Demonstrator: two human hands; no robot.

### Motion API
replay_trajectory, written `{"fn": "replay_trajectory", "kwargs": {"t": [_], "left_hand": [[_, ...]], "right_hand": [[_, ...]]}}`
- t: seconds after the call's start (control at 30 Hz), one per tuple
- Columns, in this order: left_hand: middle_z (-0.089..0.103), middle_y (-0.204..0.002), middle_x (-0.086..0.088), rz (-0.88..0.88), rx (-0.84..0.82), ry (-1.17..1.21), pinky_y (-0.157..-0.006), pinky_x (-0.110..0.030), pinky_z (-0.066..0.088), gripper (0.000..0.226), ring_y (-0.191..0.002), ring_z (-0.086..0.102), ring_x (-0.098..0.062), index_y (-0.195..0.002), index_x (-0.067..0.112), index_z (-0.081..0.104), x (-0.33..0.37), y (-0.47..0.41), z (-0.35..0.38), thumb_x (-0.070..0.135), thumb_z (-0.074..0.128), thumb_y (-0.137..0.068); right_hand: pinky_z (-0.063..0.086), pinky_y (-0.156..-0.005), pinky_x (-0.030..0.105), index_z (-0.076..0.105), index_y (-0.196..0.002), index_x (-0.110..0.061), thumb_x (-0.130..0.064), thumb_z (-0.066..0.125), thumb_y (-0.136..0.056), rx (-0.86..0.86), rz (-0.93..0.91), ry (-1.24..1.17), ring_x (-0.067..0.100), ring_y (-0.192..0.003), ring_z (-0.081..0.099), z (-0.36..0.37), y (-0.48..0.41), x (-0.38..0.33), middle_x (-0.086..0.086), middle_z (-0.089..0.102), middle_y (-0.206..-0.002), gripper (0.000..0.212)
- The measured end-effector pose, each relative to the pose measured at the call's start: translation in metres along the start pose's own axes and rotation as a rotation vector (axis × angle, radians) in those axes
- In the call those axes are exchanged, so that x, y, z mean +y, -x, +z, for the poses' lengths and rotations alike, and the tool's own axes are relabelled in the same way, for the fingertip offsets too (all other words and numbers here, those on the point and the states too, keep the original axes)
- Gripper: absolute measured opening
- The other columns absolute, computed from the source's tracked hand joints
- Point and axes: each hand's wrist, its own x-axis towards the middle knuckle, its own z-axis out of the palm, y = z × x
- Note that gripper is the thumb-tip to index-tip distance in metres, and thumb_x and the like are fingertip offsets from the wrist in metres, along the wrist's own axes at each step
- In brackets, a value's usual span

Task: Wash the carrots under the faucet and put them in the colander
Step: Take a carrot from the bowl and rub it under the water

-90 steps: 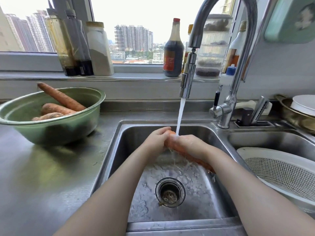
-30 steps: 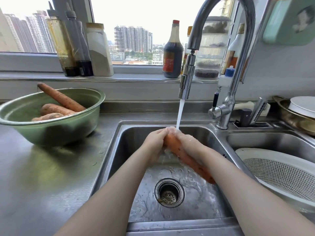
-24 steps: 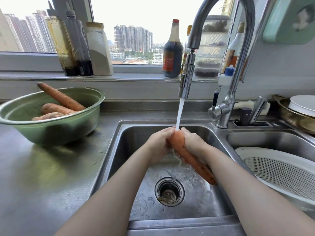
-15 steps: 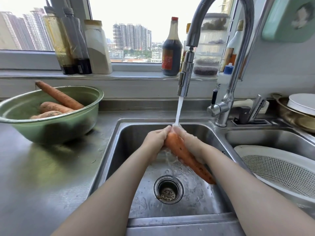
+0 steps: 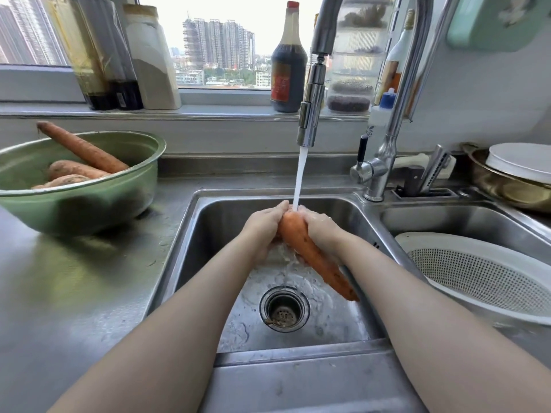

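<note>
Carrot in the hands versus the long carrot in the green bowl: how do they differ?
The held carrot is wet and bright orange under the faucet stream; the long carrot looks duller and brownish. The left hand and right hand grip the held carrot over the sink; the long carrot leans on the green bowl, one end past its rim. Both are long and tapered.

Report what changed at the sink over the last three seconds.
The carrot, mostly hidden under the left hand and right hand before, now shows along its length, thick end under the water stream. Both hands still grip it; green bowl, its carrots and colander unmoved.
</note>
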Motion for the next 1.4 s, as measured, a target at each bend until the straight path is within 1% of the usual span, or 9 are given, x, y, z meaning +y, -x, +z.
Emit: {"fn": "replay_trajectory", "kwargs": {"t": [0.17, 0.3, 0.47, 0.63, 0.73, 0.97, 1.1, 1.2, 1.4], "left_hand": [[0.076, -0.116, -0.013, -0.009, -0.171, 0.032, -0.092, -0.042, 0.057, 0.04, -0.098, 0.07, -0.027, -0.122, 0.016, 0.072, 0.0, 0.005, 0.002, 0.042, 0.045, -0.109], [0.069, -0.103, -0.016, -0.009, -0.225, 0.025, -0.07, -0.031, 0.054, 0.044, -0.08, 0.066, -0.022, -0.131, 0.007, 0.066, 0.0, 0.009, -0.002, 0.034, 0.039, -0.11], [0.073, -0.087, -0.008, -0.012, -0.109, -0.023, -0.074, -0.036, 0.054, 0.029, -0.077, 0.066, -0.023, -0.117, 0.014, 0.077, -0.005, 0.005, 0.002, 0.028, 0.054, -0.106], [0.078, -0.092, -0.005, 0.083, 0.041, -0.13, -0.057, -0.02, 0.056, 0.03, -0.069, 0.071, -0.012, -0.113, 0.013, 0.078, -0.004, 0.001, 0.0, 0.036, 0.063, -0.103], [0.079, -0.098, -0.009, 0.087, 0.011, -0.129, -0.068, -0.024, 0.061, 0.033, -0.084, 0.075, -0.02, -0.106, 0.015, 0.078, -0.002, 0.004, -0.001, 0.044, 0.063, -0.102], [0.077, -0.103, -0.008, -0.03, -0.142, -0.055, -0.075, -0.031, 0.057, 0.033, -0.088, 0.071, -0.02, -0.128, 0.019, 0.072, -0.003, 0.006, -0.004, 0.032, 0.049, -0.109], [0.078, -0.091, -0.005, 0.014, -0.091, -0.087, -0.07, -0.029, 0.062, 0.025, -0.076, 0.07, -0.016, -0.114, 0.017, 0.079, -0.002, 0.004, -0.004, 0.031, 0.06, -0.105], [0.077, -0.083, -0.009, 0.086, 0.035, -0.092, -0.064, -0.03, 0.062, 0.024, -0.068, 0.071, -0.017, -0.107, 0.01, 0.081, -0.003, 0.004, -0.002, 0.03, 0.073, -0.098], [0.079, -0.107, -0.012, 0.067, -0.154, -0.157, -0.094, -0.044, 0.061, 0.028, -0.101, 0.074, -0.026, -0.118, 0.025, 0.077, -0.002, 0.007, -0.01, 0.042, 0.061, -0.103]], "right_hand": [[0.05, -0.049, 0.029, 0.07, -0.104, -0.009, -0.08, 0.046, -0.093, -0.133, 0.043, -0.039, 0.02, -0.05, 0.061, -0.003, 0.0, -0.002, 0.007, 0.068, -0.064, 0.076], [0.052, -0.05, 0.032, 0.072, -0.101, -0.006, -0.07, 0.052, -0.098, -0.093, 0.046, -0.047, 0.025, -0.051, 0.06, -0.002, -0.001, 0.001, 0.011, 0.068, -0.067, 0.068], [0.05, -0.052, 0.034, 0.065, -0.121, -0.032, -0.046, 0.038, -0.11, -0.02, 0.019, -0.039, 0.027, -0.052, 0.059, -0.003, -0.005, 0.008, 0.018, 0.066, -0.068, 0.033], [0.05, -0.056, 0.033, 0.067, -0.112, -0.014, -0.064, 0.03, -0.107, -0.034, 0.132, -0.058, 0.026, -0.052, 0.058, -0.001, -0.005, 0.008, 0.017, 0.066, -0.069, 0.062], [0.051, -0.054, 0.03, 0.071, -0.105, -0.011, -0.077, 0.038, -0.099, -0.107, 0.138, -0.086, 0.022, -0.052, 0.06, -0.001, -0.004, 0.005, 0.011, 0.067, -0.065, 0.073], [0.05, -0.053, 0.035, 0.064, -0.118, -0.011, -0.067, 0.041, -0.103, -0.095, 0.097, -0.017, 0.028, -0.055, 0.059, -0.004, -0.007, 0.008, 0.014, 0.068, -0.071, 0.062], [0.048, -0.052, 0.033, 0.061, -0.128, -0.029, -0.05, 0.031, -0.112, -0.032, 0.056, -0.028, 0.027, -0.053, 0.057, -0.007, -0.003, 0.011, 0.02, 0.065, -0.075, 0.041], [0.049, -0.054, 0.033, 0.065, -0.118, -0.015, -0.054, 0.029, -0.111, -0.014, 0.084, -0.018, 0.028, -0.057, 0.059, -0.008, -0.005, 0.011, 0.021, 0.067, -0.078, 0.055], [0.054, -0.056, 0.037, 0.065, -0.117, -0.01, -0.06, 0.029, -0.109, 0.009, 0.107, -0.053, 0.032, -0.054, 0.063, -0.009, -0.012, 0.009, 0.025, 0.07, -0.077, 0.062]]}}
